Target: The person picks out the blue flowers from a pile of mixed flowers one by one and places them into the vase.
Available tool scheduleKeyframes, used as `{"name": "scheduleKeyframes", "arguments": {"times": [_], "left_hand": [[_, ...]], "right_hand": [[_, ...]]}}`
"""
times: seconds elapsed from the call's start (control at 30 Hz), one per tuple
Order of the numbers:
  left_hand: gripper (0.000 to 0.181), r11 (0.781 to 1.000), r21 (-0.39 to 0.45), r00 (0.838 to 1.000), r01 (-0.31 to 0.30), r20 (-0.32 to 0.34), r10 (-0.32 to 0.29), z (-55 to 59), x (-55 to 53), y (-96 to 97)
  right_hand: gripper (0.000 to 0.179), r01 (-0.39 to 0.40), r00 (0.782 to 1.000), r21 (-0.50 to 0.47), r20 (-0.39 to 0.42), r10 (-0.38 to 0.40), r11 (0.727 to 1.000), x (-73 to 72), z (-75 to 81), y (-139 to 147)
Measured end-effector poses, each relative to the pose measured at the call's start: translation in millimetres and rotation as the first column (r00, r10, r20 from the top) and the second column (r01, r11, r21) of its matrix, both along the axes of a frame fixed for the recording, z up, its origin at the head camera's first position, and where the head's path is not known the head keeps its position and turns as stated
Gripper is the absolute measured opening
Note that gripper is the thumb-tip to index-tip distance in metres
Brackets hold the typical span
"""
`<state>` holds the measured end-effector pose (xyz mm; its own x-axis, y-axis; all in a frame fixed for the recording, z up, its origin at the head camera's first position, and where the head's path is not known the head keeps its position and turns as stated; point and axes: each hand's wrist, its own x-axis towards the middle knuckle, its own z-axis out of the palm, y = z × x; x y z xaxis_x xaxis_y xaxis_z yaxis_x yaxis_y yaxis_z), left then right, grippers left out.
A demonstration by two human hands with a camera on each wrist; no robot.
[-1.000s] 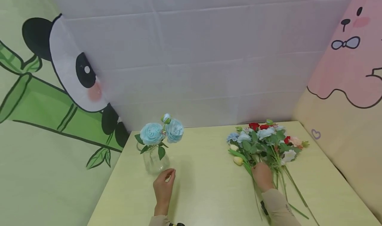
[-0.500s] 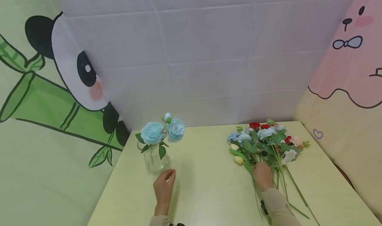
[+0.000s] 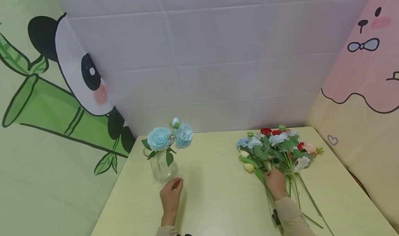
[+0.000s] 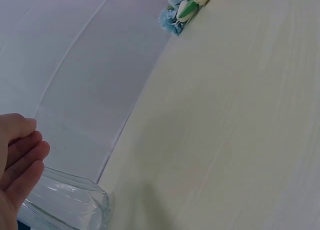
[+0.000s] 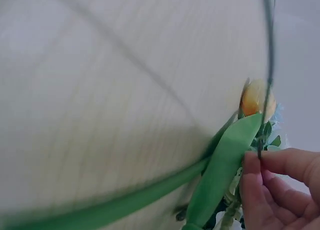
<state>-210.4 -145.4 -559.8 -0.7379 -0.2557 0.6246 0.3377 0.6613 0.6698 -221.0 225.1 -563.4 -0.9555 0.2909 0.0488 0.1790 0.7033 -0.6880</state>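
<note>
My left hand hovers just in front of the clear glass vase, fingers loosely bent and holding nothing. Light blue artificial flowers with green leaves stand in the vase. In the left wrist view the vase shows beyond the fingers, and I cannot tell if they touch it. At the right, my right hand is over the stems of a pile of artificial flowers. Thumb and forefinger pinch a thin green stem in the right wrist view; its bloom cannot be made out.
Yellow tulips lie at the pile's left edge, and a broad green leaf is beside the right fingers. Loose stems stretch toward the table's front. A pale wall sheet rises behind the light table.
The right hand has shifted very slightly to the right, and the thin stem below it has moved a little. The left hand and vase stay nearly still; the head view has tilted slightly.
</note>
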Motion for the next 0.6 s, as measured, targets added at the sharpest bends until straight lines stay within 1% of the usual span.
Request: {"name": "scheduleKeyframes", "arguments": {"times": [0.07, 0.13, 0.2, 0.37, 0.47, 0.6], "left_hand": [[0.006, 0.999, 0.032, 1.000, 0.007, 0.016, -0.007, 1.2, 0.3, -0.2], [0.005, 0.999, 0.047, 0.999, 0.009, 0.033, -0.010, 2.7, 0.5, -0.4], [0.004, 0.999, 0.050, 0.999, 0.010, 0.043, -0.012, 3.3, 0.5, -0.9], [0.005, 0.998, 0.056, 0.999, 0.013, 0.051, -0.016, 3.2, 1.4, -2.0], [0.006, 0.998, 0.059, 0.999, 0.013, 0.052, -0.016, 3.7, 2.4, -2.2], [0.006, 0.998, 0.064, 0.998, 0.014, 0.058, -0.017, 5.5, 3.6, -1.9]], "right_hand": [[0.024, -0.001, 1.000, -0.011, -0.013, 0.001, 1.000, 0.2, -0.9, 1.4], [0.021, -0.002, 1.000, -0.021, -0.020, 0.002, 1.000, 0.2, -1.2, 2.5], [0.023, -0.002, 1.000, -0.034, -0.018, 0.002, 0.999, 0.5, -1.1, 3.0], [0.035, -0.004, 1.000, -0.074, 0.004, 0.005, 0.997, -0.2, -0.3, 2.1], [0.032, -0.001, 1.000, -0.086, 0.020, 0.002, 0.996, -0.4, 0.4, 1.1], [0.029, 0.012, 0.999, -0.092, 0.040, -0.008, 0.996, 1.0, 5.8, -1.5]]}}
